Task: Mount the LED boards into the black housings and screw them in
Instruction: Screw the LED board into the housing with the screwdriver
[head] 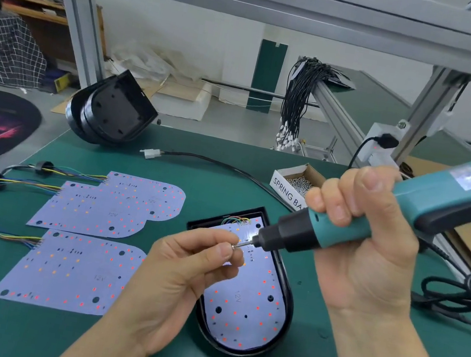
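Three loose LED boards (76,273): thin, light, fragile, best taken by edges. Left hand (178,278) pinching screw (234,245); right hand (364,242) gripping screwdriver (411,206).

Three loose LED boards (114,213) at left of the frame; one LED board (240,305) in a black housing (288,307) at centre; stacked empty housings (112,112) upper left, number unclear; one electric screwdriver (378,216); one box of screws (296,182).

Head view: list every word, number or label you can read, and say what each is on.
"SPRING BA", cut off by the right hand: white side of the cardboard screw box.
"12V": LED board in the black housing.
"12V": each of the three loose LED boards.
Sticker on the electric screwdriver: too blurred to read.
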{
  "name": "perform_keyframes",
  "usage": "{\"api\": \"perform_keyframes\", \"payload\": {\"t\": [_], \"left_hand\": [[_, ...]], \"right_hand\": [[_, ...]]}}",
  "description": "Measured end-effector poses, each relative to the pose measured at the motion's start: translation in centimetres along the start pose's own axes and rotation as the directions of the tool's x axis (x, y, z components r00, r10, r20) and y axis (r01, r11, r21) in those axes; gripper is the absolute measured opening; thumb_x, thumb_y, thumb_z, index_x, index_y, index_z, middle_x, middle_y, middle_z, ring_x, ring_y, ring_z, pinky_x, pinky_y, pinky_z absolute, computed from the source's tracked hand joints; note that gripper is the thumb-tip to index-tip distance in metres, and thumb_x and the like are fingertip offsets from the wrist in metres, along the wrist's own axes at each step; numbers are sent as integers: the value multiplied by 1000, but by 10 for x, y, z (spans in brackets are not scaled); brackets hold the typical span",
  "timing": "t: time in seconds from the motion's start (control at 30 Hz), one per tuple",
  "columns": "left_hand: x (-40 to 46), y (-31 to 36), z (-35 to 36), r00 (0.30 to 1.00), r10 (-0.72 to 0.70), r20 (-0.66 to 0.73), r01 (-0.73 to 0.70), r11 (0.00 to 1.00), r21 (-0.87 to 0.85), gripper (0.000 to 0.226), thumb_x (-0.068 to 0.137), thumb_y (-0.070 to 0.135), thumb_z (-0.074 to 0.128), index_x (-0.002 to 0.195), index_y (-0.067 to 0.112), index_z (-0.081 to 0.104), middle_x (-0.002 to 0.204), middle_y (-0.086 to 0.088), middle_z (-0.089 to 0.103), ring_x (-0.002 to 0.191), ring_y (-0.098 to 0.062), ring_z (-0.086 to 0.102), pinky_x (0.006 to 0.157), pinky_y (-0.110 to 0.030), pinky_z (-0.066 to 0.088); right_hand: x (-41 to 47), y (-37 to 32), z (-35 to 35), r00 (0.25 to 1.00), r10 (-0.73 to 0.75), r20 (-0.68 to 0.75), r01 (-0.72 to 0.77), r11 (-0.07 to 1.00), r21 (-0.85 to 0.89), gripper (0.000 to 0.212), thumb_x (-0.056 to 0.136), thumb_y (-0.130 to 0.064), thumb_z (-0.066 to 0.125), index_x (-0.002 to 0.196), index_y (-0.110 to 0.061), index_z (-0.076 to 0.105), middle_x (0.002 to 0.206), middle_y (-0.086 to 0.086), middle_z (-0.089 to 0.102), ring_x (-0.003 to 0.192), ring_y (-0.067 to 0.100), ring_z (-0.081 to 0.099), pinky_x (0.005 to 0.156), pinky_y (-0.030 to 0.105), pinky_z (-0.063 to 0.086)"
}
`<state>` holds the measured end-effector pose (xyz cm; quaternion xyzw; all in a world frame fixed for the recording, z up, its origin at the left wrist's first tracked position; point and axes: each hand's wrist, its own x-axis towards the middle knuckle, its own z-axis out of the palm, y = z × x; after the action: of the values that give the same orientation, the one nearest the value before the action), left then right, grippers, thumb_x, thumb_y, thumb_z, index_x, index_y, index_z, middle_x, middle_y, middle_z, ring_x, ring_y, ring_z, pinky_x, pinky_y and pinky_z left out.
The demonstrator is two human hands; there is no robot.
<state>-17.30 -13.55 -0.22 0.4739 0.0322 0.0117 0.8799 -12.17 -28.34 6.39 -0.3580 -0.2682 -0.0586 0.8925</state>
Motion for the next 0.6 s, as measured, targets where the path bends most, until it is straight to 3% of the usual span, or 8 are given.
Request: {"api": "perform_keyframes", "payload": {"t": [0.17, 0.23, 0.37, 0.5, 0.6], "left_hand": [[0, -1, 0, 997, 73, -31, -72, 997, 38, 12, 64, 4, 67, 68, 9, 77, 64, -10, 68, 62, -17, 67, 63, -22, 55], [0, 0, 0, 990, 136, -48, -130, 985, 111, 12, 62, 5, 68, 67, 11, 77, 63, -9, 69, 62, -16, 67, 63, -21, 54], [1, 3, -3, 970, 241, -37, -221, 932, 286, 19, 57, -1, 79, 68, 15, 78, 64, -6, 71, 62, -13, 68, 63, -16, 52], [6, -1, -4, 975, 219, -32, -194, 916, 351, 15, 68, 0, 70, 69, 12, 77, 65, -7, 71, 62, -12, 67, 63, -15, 51], [10, -3, -5, 983, 184, -21, -166, 925, 341, 11, 64, 9, 70, 69, 14, 78, 66, -9, 72, 63, -14, 67, 64, -17, 52]], "right_hand": [[0, 2, 0, 1000, -9, -1, 9, 1000, -2, 33, 65, -19, 76, 57, -22, 44, 52, -10, 40, 46, 7, 41, 58, 22, 41], [0, 4, 0, 1000, -17, -21, 16, 1000, -11, 34, 67, -9, 74, 56, -22, 46, 51, -10, 40, 46, 7, 41, 57, 22, 42], [-5, 11, -6, 987, -19, -159, 21, 1000, 10, 33, 78, -4, 59, 56, -23, 44, 50, -10, 40, 45, 7, 41, 57, 21, 43], [-11, 21, -12, 971, -22, -239, 21, 1000, -6, 34, 80, -7, 55, 52, -24, 45, 50, -10, 41, 46, 7, 40, 58, 21, 43], [-13, 24, -16, 958, -46, -284, 44, 999, -15, 34, 81, -8, 56, 53, -25, 46, 52, -10, 41, 48, 7, 40, 60, 21, 42]]}}
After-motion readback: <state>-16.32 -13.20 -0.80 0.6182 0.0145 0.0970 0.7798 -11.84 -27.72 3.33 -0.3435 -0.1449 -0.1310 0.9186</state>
